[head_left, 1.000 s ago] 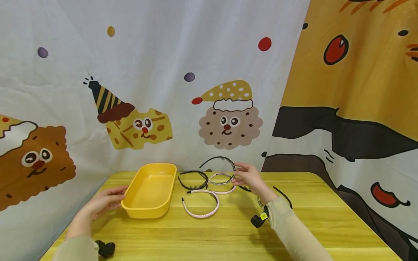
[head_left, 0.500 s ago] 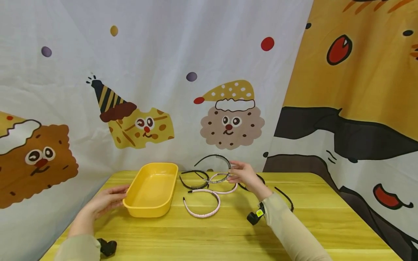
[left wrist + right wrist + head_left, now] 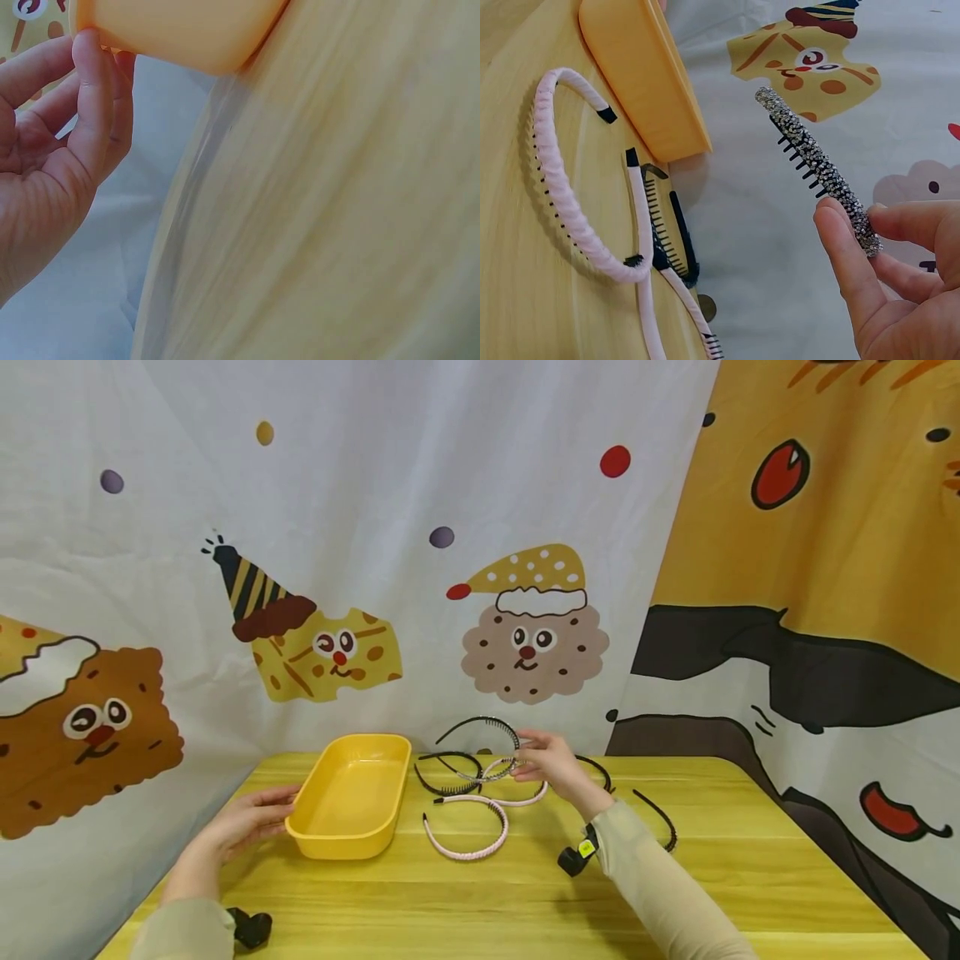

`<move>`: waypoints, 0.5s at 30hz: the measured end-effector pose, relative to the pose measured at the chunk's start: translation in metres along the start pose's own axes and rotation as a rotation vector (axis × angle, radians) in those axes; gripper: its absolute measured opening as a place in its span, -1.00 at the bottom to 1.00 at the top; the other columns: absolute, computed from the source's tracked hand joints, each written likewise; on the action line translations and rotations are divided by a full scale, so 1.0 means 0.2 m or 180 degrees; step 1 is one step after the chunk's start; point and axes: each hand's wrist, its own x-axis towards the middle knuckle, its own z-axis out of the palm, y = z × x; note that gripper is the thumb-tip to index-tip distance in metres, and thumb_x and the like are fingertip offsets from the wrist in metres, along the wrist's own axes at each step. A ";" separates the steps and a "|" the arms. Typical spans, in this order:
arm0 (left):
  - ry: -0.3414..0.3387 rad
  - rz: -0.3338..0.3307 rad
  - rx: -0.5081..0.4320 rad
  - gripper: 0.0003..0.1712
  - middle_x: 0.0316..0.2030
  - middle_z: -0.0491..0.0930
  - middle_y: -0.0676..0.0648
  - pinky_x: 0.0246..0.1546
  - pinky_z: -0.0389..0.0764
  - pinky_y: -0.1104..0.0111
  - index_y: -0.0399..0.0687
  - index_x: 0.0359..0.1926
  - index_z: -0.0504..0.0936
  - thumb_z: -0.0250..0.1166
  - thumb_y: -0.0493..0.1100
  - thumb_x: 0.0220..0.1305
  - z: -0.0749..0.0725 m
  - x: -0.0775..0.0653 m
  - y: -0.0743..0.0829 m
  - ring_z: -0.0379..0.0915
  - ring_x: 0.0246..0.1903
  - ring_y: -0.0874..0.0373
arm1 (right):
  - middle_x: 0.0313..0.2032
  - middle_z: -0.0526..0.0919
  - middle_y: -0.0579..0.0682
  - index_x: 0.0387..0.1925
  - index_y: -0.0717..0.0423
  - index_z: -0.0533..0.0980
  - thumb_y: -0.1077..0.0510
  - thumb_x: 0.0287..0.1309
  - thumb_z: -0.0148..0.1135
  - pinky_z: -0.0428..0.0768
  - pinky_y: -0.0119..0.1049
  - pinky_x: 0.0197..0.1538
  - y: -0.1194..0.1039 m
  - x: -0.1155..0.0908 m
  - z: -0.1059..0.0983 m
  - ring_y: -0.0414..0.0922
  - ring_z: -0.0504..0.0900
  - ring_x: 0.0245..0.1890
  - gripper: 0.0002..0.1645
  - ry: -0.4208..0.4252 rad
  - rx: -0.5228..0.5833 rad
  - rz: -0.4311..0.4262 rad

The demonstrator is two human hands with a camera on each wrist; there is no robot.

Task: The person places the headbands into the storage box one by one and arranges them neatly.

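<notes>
My right hand [image 3: 551,768] pinches a headband [image 3: 519,739] by its side and holds it up over the back of the table. In the right wrist view this headband [image 3: 810,154] shows a glittering silver outer face and black teeth inside. My left hand [image 3: 251,818] holds the left rim of a yellow plastic tray [image 3: 348,846]. The left wrist view shows fingertips [image 3: 88,41] at the tray's edge. Between the hands lie a pink wrapped headband [image 3: 468,855], a second pink headband [image 3: 525,800] behind it and a black toothed headband [image 3: 450,791].
Two dark headbands lie right of the group: one black band [image 3: 598,768] behind my right wrist, another black band [image 3: 663,821] partly behind the sleeve. The wooden table [image 3: 450,910] ends at a printed cloth backdrop [image 3: 375,485].
My right hand has moved left with the silver headband, towards the tray. More of the black band behind the right wrist now shows. My left hand stays at the tray's rim.
</notes>
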 end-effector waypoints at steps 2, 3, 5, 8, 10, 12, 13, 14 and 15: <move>-0.0003 0.0003 0.0019 -0.26 0.14 0.46 -0.06 -0.11 0.63 0.35 -0.55 0.41 -0.02 0.13 -0.25 0.43 0.00 0.00 0.00 0.57 -0.07 0.16 | 0.10 0.37 0.41 0.36 0.32 0.24 0.38 0.28 0.11 0.70 -0.13 -0.24 0.00 0.00 0.02 -0.01 0.69 -0.47 -0.37 0.0000 0.0032 0.0009; -0.0001 0.0005 0.0026 -0.26 0.15 0.45 -0.08 -0.11 0.63 0.35 -0.54 0.41 -0.02 0.13 -0.25 0.43 0.00 0.00 -0.01 0.57 -0.07 0.17 | 0.09 0.37 0.41 0.36 0.32 0.24 0.38 0.27 0.11 0.70 -0.13 -0.24 0.01 0.00 0.02 -0.01 0.69 -0.47 -0.37 -0.0001 0.0039 0.0014; 0.0002 0.0009 0.0029 -0.25 0.17 0.44 -0.12 -0.11 0.63 0.34 -0.54 0.41 -0.02 0.14 -0.24 0.43 -0.01 0.01 -0.01 0.57 -0.07 0.17 | 0.09 0.37 0.41 0.36 0.32 0.25 0.39 0.27 0.10 0.70 -0.13 -0.25 0.01 0.01 0.04 -0.01 0.69 -0.47 -0.37 -0.0013 0.0051 0.0007; 0.0005 0.0015 0.0021 -0.25 0.19 0.43 -0.14 -0.11 0.63 0.34 -0.54 0.41 -0.02 0.14 -0.25 0.43 -0.01 0.01 -0.01 0.57 -0.07 0.16 | 0.10 0.37 0.41 0.36 0.31 0.25 0.38 0.26 0.11 0.70 -0.14 -0.26 0.02 0.01 0.07 -0.01 0.69 -0.48 -0.36 -0.0033 0.0051 -0.0002; 0.0004 0.0018 0.0018 -0.25 0.18 0.43 -0.13 -0.11 0.63 0.34 -0.54 0.41 -0.03 0.13 -0.25 0.43 -0.01 0.01 -0.01 0.57 -0.07 0.16 | 0.10 0.36 0.41 0.37 0.31 0.25 0.38 0.25 0.11 0.70 -0.14 -0.26 0.02 0.02 0.08 -0.01 0.69 -0.48 -0.35 -0.0056 0.0064 -0.0012; 0.0002 0.0017 0.0011 -0.25 0.17 0.44 -0.11 -0.11 0.63 0.34 -0.53 0.42 -0.02 0.13 -0.25 0.43 -0.01 0.01 -0.02 0.57 -0.07 0.16 | 0.12 0.34 0.43 0.37 0.30 0.24 0.37 0.25 0.12 0.70 -0.15 -0.26 0.02 0.02 0.10 -0.02 0.69 -0.48 -0.34 -0.0084 0.0089 0.0000; 0.0001 0.0017 0.0012 -0.25 0.17 0.44 -0.10 -0.10 0.63 0.34 -0.53 0.42 -0.03 0.13 -0.25 0.43 -0.01 0.01 -0.02 0.57 -0.07 0.16 | 0.12 0.34 0.44 0.37 0.30 0.24 0.38 0.24 0.12 0.70 -0.15 -0.26 0.02 0.02 0.11 -0.02 0.69 -0.49 -0.34 -0.0094 0.0111 0.0000; 0.0003 0.0015 0.0009 -0.25 0.16 0.45 -0.09 -0.10 0.63 0.34 -0.53 0.42 -0.02 0.13 -0.24 0.43 -0.01 0.01 -0.02 0.57 -0.07 0.16 | 0.13 0.33 0.45 0.37 0.31 0.24 0.38 0.23 0.13 0.70 -0.14 -0.25 0.02 0.02 0.13 -0.02 0.68 -0.49 -0.33 -0.0111 0.0126 -0.0002; 0.0007 0.0011 0.0009 -0.25 0.16 0.45 -0.09 -0.11 0.63 0.34 -0.53 0.42 -0.02 0.13 -0.24 0.43 -0.01 0.01 -0.02 0.57 -0.07 0.16 | 0.12 0.32 0.46 0.37 0.33 0.23 0.38 0.23 0.12 0.70 -0.14 -0.25 0.02 0.03 0.14 -0.02 0.68 -0.49 -0.33 -0.0132 0.0130 -0.0017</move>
